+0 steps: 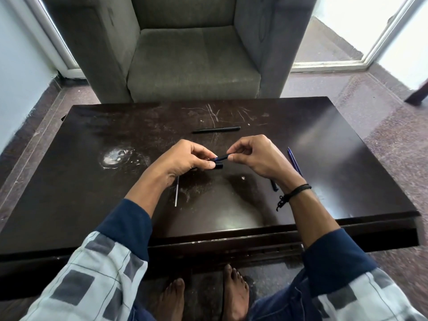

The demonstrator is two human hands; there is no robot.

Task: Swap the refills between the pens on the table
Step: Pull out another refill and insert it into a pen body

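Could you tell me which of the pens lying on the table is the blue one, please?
The blue pen lies on the right side, beside the right hand, pointing away from the person; the black pen lies crosswise farther back.

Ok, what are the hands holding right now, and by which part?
Both hold one short dark pen piece: the left hand grips its thicker end, and the right hand pinches the thinner end between thumb and fingertips.
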